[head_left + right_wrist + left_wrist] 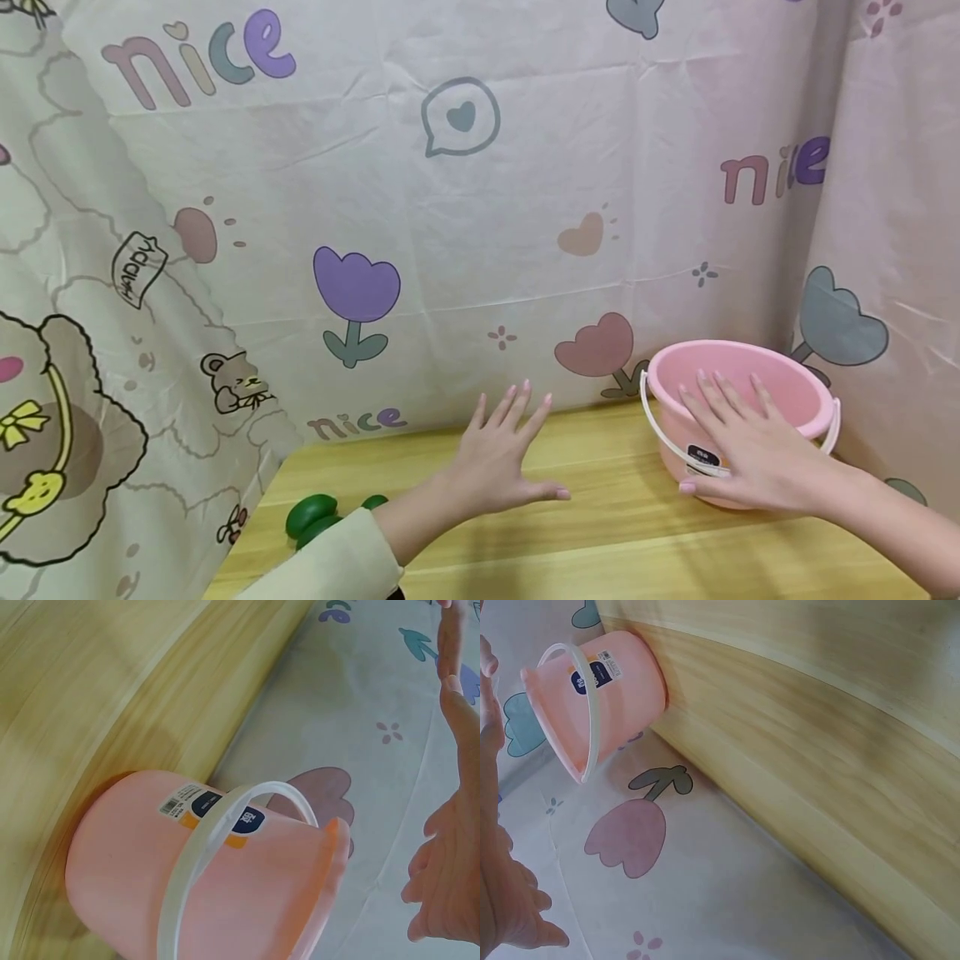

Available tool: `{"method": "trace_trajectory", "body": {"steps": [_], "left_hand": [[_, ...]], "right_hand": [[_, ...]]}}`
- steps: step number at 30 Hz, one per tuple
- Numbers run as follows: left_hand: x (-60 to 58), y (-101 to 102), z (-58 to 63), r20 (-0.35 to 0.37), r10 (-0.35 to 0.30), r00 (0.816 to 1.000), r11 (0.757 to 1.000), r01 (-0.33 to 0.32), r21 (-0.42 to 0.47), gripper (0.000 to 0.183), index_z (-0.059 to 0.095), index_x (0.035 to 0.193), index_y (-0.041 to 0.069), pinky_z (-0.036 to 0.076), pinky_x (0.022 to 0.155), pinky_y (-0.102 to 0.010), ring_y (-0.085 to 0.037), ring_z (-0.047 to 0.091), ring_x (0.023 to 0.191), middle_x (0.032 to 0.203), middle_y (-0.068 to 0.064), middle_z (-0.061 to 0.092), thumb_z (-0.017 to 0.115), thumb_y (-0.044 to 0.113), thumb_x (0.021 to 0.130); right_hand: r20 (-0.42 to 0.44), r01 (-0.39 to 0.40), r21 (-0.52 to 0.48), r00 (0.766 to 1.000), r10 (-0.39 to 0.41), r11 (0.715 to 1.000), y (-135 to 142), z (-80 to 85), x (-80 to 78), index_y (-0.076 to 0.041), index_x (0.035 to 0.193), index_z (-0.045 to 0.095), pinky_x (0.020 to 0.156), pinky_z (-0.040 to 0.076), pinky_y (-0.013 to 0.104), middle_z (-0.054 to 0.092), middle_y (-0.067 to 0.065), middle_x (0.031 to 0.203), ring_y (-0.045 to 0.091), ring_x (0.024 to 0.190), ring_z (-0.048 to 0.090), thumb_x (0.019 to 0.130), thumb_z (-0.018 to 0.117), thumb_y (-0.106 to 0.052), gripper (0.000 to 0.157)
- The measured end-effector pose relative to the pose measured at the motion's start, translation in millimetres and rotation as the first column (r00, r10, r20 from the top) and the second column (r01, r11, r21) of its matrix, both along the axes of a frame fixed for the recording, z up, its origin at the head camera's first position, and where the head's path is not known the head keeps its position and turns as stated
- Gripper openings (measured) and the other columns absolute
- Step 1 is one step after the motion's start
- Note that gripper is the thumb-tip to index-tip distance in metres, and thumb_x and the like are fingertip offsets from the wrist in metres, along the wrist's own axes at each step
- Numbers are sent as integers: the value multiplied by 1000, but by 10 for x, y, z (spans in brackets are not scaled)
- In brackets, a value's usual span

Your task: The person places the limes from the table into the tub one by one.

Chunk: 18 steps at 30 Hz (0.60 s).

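Note:
Both hands are held out with fingers straight and spread, and neither holds anything. My left hand (498, 462) hovers over the middle of the wooden table. In front of the pink bucket (675, 442), overlapping it in the head view, is my right hand (757, 458). The bucket stands upright at the table's back right, its white handle (199, 847) hanging down over the label on its side. Apart from the bucket in the right wrist view is the right hand's edge. Several dark green, rounded objects (311, 517) lie at the left, partly hidden by the left sleeve (337, 562).
A pale patterned cloth (465, 217) hangs behind the wooden table (585, 442) and along both sides. The bucket stands close to the cloth at the back right corner. Wood-grain tabletop stretches between the green objects and the bucket.

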<state>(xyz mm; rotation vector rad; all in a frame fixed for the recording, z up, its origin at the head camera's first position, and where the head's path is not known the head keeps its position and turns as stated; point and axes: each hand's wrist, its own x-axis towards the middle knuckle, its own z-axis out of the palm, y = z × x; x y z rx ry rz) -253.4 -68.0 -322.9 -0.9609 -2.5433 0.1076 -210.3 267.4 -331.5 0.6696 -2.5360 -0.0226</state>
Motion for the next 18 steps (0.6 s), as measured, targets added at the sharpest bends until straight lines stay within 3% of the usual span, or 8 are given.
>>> {"method": "trace_trajectory", "body": {"steps": [7, 18], "left_hand": [[-81, 65, -26, -53, -26, 998, 1000, 27, 7, 108, 7, 153, 24, 23, 110, -59, -28, 20, 143, 158, -12, 13, 44, 84, 72], [-118, 159, -67, -66, -75, 995, 997, 72, -36, 107, 6, 153, 23, 23, 110, -57, -28, 21, 143, 157, -12, 16, 42, 84, 74]], "right_hand": [[-2, 8, 9, 1000, -8, 1000, 82, -27, 27, -3, 150, 18, 112, -16, 50, 28, 32, 147, 41, 141, 19, 75, 62, -67, 108], [33, 22, -30, 999, -21, 999, 198, -51, 55, -3, 150, 21, 112, -15, 53, 26, 33, 147, 42, 142, 11, 76, 65, -62, 104]]}}
